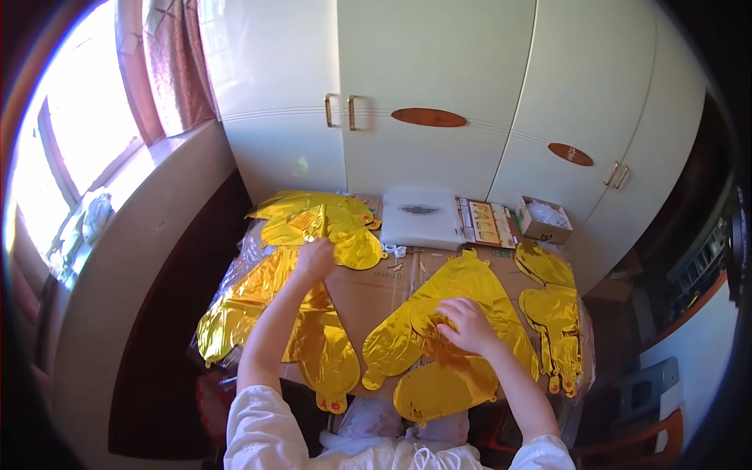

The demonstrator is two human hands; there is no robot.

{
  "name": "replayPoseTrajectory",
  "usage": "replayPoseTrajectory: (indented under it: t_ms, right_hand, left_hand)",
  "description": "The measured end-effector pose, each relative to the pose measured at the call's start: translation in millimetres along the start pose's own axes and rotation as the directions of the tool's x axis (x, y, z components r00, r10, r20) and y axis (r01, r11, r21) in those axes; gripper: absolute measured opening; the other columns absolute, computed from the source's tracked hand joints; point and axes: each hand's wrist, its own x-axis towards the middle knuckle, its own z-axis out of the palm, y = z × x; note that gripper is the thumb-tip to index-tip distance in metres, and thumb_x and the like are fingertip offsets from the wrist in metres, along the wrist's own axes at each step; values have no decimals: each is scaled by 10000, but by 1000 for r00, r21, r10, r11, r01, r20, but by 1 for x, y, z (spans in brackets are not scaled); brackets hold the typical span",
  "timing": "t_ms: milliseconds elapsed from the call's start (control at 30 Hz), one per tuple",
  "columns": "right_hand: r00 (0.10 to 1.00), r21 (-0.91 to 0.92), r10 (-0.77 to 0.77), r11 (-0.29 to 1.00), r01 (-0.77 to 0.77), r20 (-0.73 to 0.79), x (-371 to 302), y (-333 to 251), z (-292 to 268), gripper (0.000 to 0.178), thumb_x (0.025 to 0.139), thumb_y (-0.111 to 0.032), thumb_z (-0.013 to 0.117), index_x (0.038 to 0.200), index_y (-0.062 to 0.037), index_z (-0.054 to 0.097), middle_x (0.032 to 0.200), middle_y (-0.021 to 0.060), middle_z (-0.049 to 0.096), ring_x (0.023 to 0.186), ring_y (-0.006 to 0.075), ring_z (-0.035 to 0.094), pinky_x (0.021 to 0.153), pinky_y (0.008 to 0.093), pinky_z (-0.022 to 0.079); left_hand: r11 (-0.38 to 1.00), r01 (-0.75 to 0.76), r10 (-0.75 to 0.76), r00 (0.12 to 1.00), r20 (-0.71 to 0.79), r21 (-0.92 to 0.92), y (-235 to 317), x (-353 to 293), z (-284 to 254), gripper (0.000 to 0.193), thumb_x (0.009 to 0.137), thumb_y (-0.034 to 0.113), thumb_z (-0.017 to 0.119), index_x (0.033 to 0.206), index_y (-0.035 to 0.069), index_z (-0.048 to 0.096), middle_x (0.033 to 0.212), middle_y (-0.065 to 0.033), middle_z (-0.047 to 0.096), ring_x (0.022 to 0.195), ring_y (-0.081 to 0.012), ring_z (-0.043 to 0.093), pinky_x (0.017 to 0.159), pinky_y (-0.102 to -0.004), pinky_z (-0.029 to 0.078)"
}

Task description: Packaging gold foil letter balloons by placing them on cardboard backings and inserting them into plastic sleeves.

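Both forearms come up from the lower edge over a cardboard-covered table point(368, 294) strewn with flat gold foil balloons. The left arm stretches far forward; the left hand point(315, 258) rests with curled fingers on the gold balloon pile point(321, 223) at the table's far left, though whether it grips the foil cannot be told. The right arm bends inward, and the right hand point(468, 325) presses down, fingers bunched and pinching crinkled foil of the gold balloon point(454, 301) at the table's near middle. A white box point(421, 218) lies at the far edge.

White case point(421, 217), small open box point(544, 219), cream wardrobe point(439, 78) behind.
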Motion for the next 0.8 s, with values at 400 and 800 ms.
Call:
replayPoseTrajectory:
  t_ms: [400, 800]
  right_hand:
    - [938, 52, -116, 993, 104, 328, 131, -18, 77, 491, 906, -330, 580, 1321, -77, 513, 1420, 130, 464, 1326, 289, 420, 1103, 434, 327]
    - [951, -121, 118, 989, -86, 285, 156, -30, 117, 548, 913, -342, 552, 1367, -50, 457, 1464, 146, 408, 1369, 296, 366, 1132, 445, 270]
  left_hand:
    - [888, 461, -460, 887, 36, -12, -27, 39, 12, 351, 815, 330, 637, 1057, 75, 632, 1043, -129, 673, 1036, -285, 633, 878, -513, 448]
    - [923, 383, -380, 891, -250, -37, -47, 43, 10, 194, 823, 242, 616, 799, 61, 678, 816, -133, 682, 884, -294, 641, 714, -425, 521]
